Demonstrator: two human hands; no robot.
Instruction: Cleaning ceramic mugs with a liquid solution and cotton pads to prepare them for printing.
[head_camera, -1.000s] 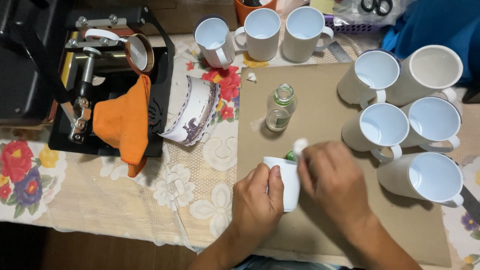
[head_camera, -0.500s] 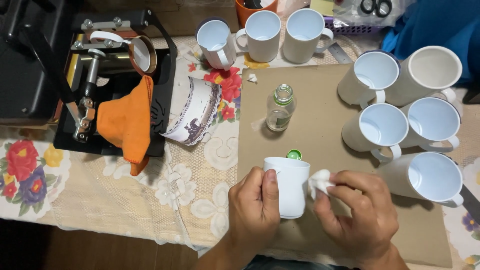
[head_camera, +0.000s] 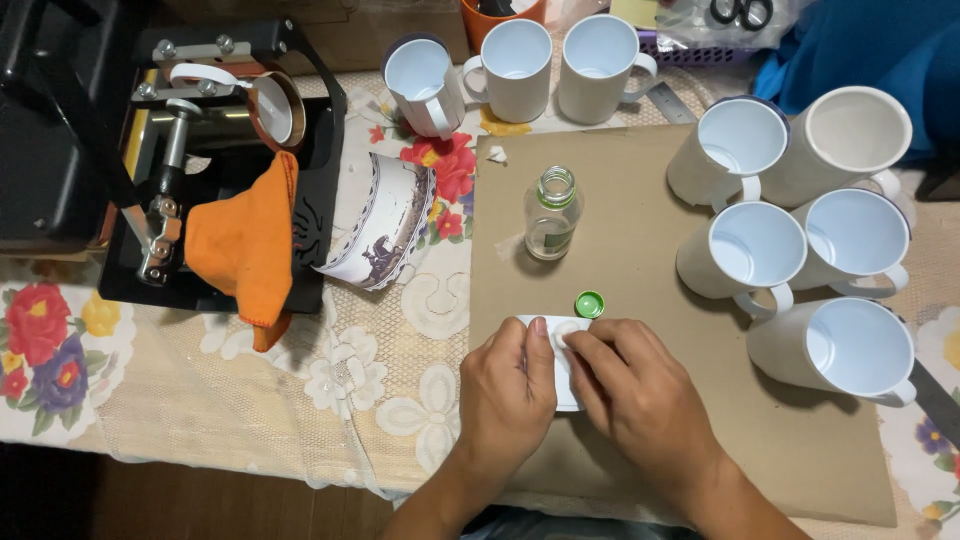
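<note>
Head: mug (head_camera: 556, 362) lies lengthwise, away.

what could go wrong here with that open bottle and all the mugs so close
The small glass bottle stands uncapped just beyond the hands, its green cap lying loose on the cardboard sheet; a forward reach could tip it and spill. The left hand and right hand cover much of the white mug, and a right elbow swing might knock the crowded empty mugs.

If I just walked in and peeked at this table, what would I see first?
Probably the two hands, left hand and right hand, pressed around a white mug at the front of the brown board. Next, the cluster of white mugs on the right, and the orange cloth draped over the black press on the left.
</note>
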